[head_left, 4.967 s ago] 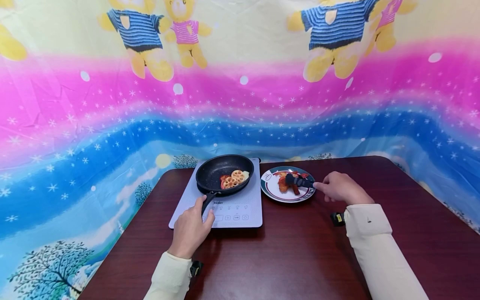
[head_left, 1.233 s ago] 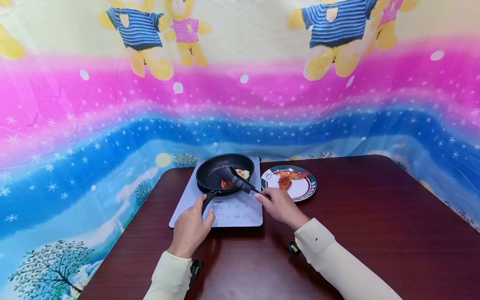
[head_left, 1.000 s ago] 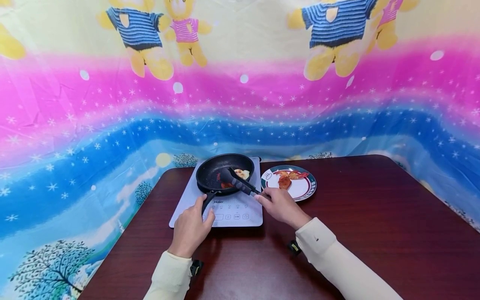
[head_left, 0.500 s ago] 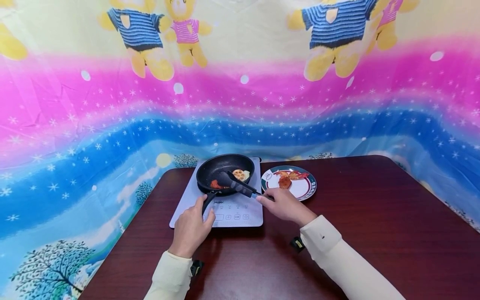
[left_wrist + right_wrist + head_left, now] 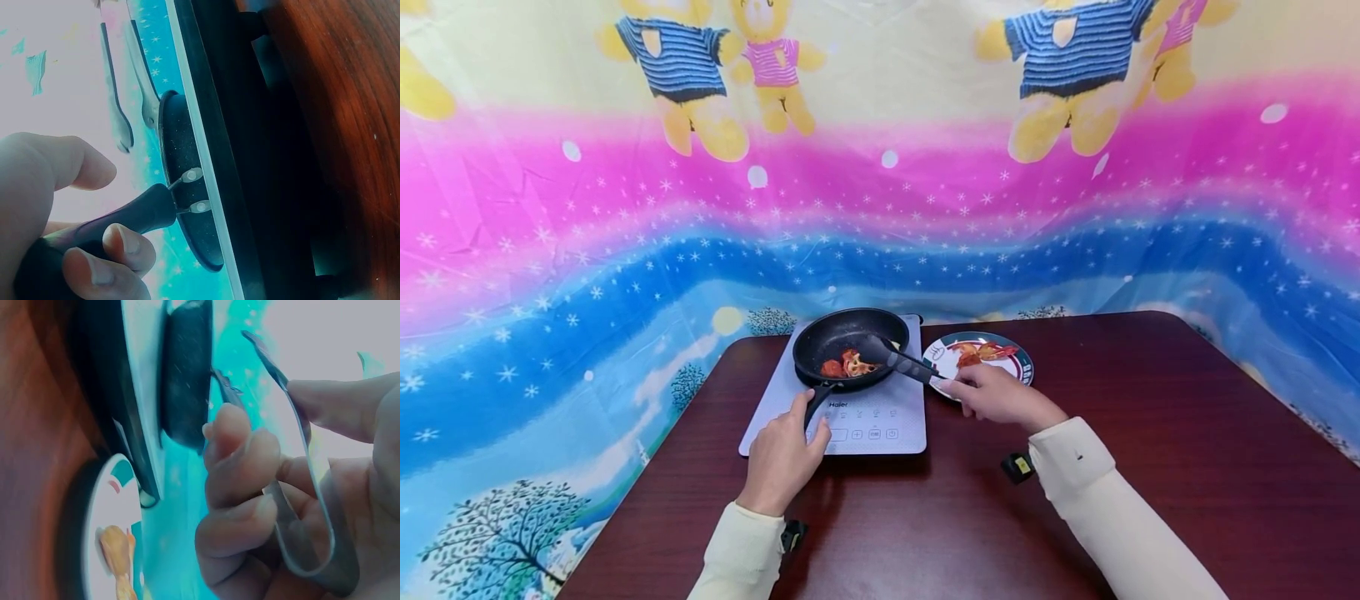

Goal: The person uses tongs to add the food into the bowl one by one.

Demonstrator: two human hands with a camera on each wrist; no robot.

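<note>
One frying pan sits on one white induction cooker at the back of the dark wooden table. The left hand is wrapped around the pan's black handle, fingers curled underneath. The right hand pinches one pair of black-tipped tongs, whose two arms reach over the pan's right rim, their tips near the food. The pan holds a small heap of reddish pieces and a lotus-root slice; an exact count cannot be told. One round plate, just right of the cooker, carries a few red-orange pieces, partly hidden by the right hand
</note>
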